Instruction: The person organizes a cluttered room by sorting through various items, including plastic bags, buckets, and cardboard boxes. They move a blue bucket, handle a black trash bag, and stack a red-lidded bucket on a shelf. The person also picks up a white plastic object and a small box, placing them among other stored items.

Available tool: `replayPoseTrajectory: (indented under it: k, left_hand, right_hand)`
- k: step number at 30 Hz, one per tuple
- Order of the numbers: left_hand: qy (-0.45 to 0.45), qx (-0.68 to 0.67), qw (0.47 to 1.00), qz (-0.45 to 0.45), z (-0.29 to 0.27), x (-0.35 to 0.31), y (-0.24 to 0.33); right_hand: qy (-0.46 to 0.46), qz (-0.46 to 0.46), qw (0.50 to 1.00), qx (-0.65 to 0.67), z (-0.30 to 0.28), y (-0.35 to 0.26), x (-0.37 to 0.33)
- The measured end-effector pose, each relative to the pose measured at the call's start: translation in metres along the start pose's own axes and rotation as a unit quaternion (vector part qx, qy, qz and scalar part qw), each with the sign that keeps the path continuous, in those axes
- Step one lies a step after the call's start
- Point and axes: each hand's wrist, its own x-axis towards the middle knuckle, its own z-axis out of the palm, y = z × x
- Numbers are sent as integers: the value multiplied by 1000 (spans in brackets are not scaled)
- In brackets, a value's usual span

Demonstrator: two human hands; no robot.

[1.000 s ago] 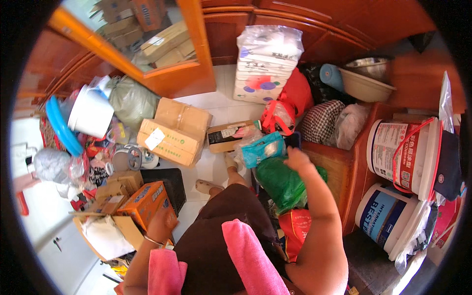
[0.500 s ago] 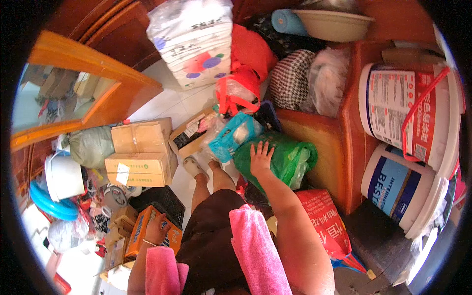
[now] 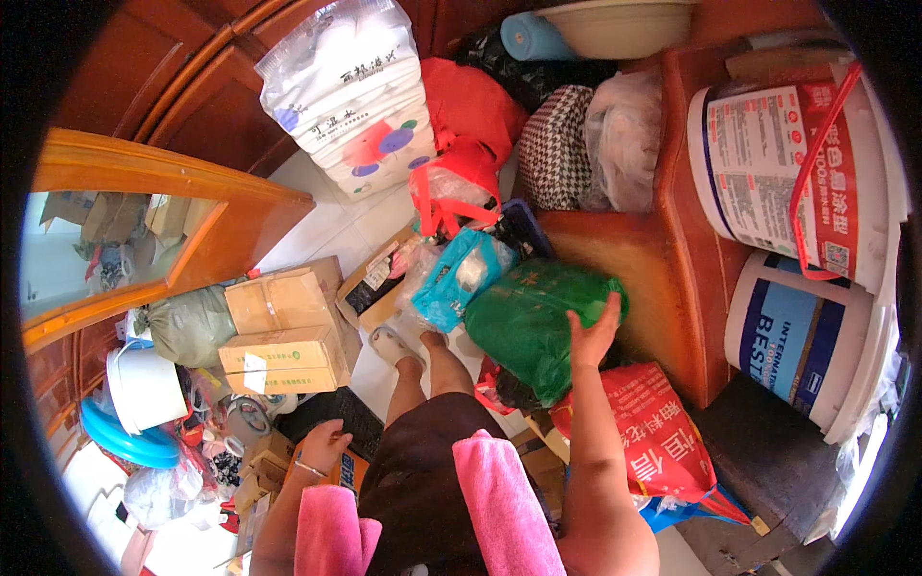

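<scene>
A bulging green plastic bag [image 3: 523,317] lies in the middle, against the side of a brown wooden piece of furniture [image 3: 615,245]. My right hand [image 3: 595,331] grips its right end, thumb on one side and fingers on the other. Touching the far left of it is a turquoise bag [image 3: 461,278] with something clear inside. My left hand [image 3: 325,446] hangs low beside my leg, empty, its fingers loosely bent. Below that hand an orange box [image 3: 348,470] is partly covered by my arm. A red printed sack [image 3: 648,427] stands under my right forearm.
Cardboard boxes [image 3: 286,365] and a white bucket [image 3: 144,384] crowd the left, near a wood-framed glass door [image 3: 182,230]. Large white tubs [image 3: 768,173] stand at right. Farther back are a tissue pack [image 3: 351,106], a red bag [image 3: 471,106] and a checked bundle [image 3: 557,144].
My right hand has moved from the top of the green bag to its right end and taken hold there. My left hand has risen slightly. The whole view has shifted a little.
</scene>
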Motion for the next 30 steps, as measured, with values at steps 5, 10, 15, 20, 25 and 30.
replayPoseTrajectory:
  k: [5,10,15,20,25,30]
  left_hand:
    - [-38,0,999,12,12,26,1]
    - [-63,24,996,59,21,64,14]
    - [-133,108,983,65,47,114,17]
    - [-175,78,979,65,82,172,77]
    - [-166,-55,964,198,168,204,109]
    - [140,-11,987,80,193,269,103]
  right_hand:
    - [-14,394,909,-131,26,38,-2]
    - [-108,571,814,-9,107,150,-30]
    - [-70,368,837,400,137,159,-64]
    - [-55,386,814,432,79,78,-55]
    - [-179,155,943,235,19,48,-16]
    - [-249,100,940,209,-63,-7,21]
